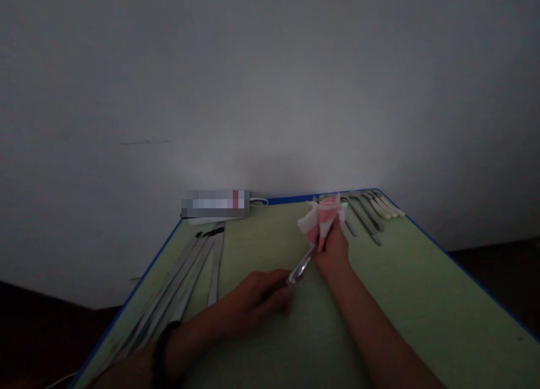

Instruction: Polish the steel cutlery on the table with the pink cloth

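Over the middle of the table, a shiny metal piece of cutlery (302, 269) is held slantwise between my two hands. My left hand (264, 299) pinches its near end with thumb and fingers. At the far end, my right hand (333, 251) grips a pink and white cloth (324, 217) bunched around the metal. The cloth hides that end, so the exact kind of cutlery cannot be made out. My right fingers are mostly behind the cloth.
Several long metal utensils (185, 282) with dark bands lie along the left side of the green table (257, 237). Metal cutlery (366, 213) and white-handled pieces (382, 206) are at the back right. A blurred-out box-like object (217, 204) with a white cable (260, 201) stands back left, before the wall.
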